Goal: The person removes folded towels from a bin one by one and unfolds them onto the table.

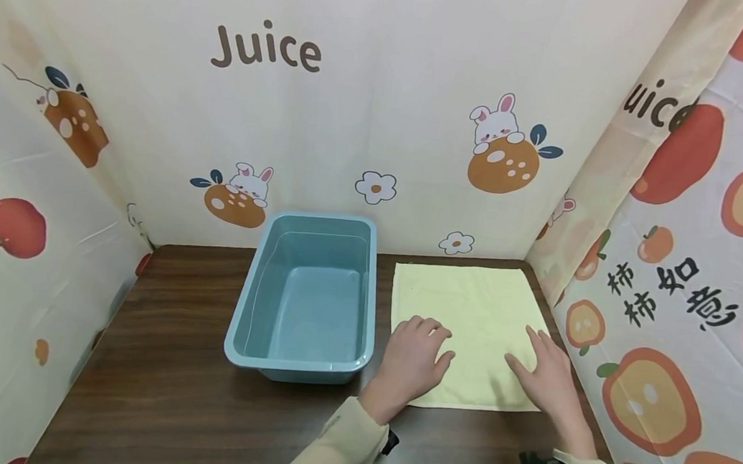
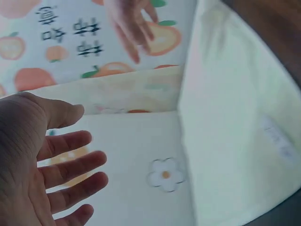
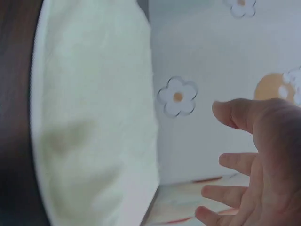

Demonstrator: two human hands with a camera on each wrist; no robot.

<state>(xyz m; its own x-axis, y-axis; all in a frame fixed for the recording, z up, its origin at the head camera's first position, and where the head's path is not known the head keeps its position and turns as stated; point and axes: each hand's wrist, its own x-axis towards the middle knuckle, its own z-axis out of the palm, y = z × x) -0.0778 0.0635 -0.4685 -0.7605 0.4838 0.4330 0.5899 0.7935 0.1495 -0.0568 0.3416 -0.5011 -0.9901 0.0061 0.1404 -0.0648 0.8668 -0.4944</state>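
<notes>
A pale yellow cloth [image 1: 474, 340] lies spread flat on the right side of the table. Over its left edge is my left hand [image 1: 416, 361], fingers loosely bent and nothing held. My right hand [image 1: 545, 373] hovers by the cloth's right edge, thumb and fingers apart, holding nothing. In the left wrist view the left hand [image 2: 61, 160] has its fingers spread beside the cloth [image 2: 235, 122], which shows a small pale label. The right wrist view shows the right hand [image 3: 254, 165] above the cloth [image 3: 99, 94], with soft shadows on the fabric.
A blue plastic basin [image 1: 297, 365] stands left of the cloth on the dark wooden table [image 1: 168, 361], with nothing inside. Printed curtains [image 1: 380, 103] close off the back and both sides, the right one [image 1: 668, 339] close beside my right hand.
</notes>
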